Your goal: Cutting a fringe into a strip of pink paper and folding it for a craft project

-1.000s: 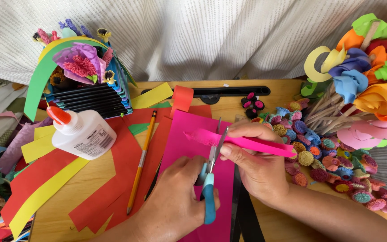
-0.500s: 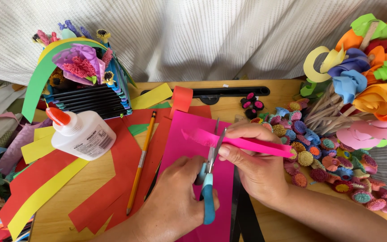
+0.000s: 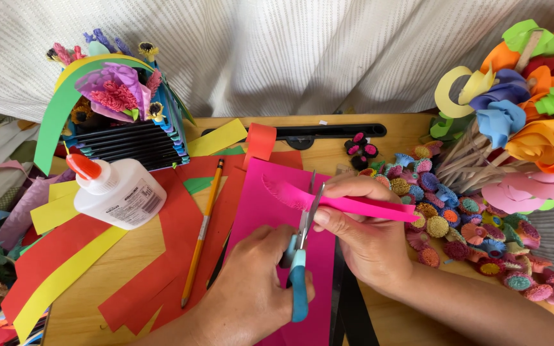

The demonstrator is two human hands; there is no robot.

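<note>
Left hand (image 3: 251,288) fingers clamp the blue-handled scissors (image 3: 299,256), blades biting a pink paper strip (image 3: 347,205) pinched between right hand (image 3: 367,237) fingers; a pencil (image 3: 201,234) lies left of them.

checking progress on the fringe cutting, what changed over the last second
Very little changed. The left hand keeps the blue-handled scissors at the pink paper strip, which the right hand still pinches; the blades sit at about the same spot on the strip. The white glue bottle, yellow pencil and red paper sheets stayed put.
</note>
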